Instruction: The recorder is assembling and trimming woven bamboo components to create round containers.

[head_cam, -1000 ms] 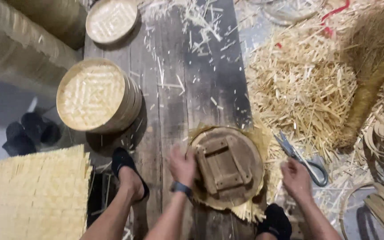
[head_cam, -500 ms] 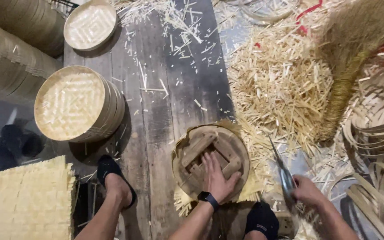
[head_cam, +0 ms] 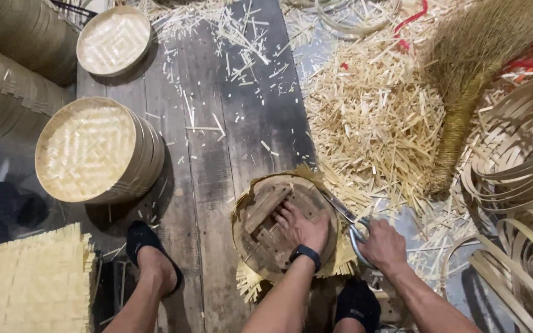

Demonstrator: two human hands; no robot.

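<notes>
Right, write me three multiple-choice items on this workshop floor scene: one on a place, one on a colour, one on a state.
1. Where does the left hand rest?
A. on the round wooden form
B. on the broom
C. on the woven mat

2. What colour is the band on the left wrist?
A. red
B. white
C. black

3. How is the right hand occupied?
A. lying open and empty
B. gripping the scissors
C. holding a lid

Answers:
1. A, the palm and fingers press flat on the wooden form, which lies over woven strips on the plank floor.
2. C, the strap reads dark black against the arm.
3. B, the fingers close round the handle loops, with the blades pointing at the form's edge.
</notes>
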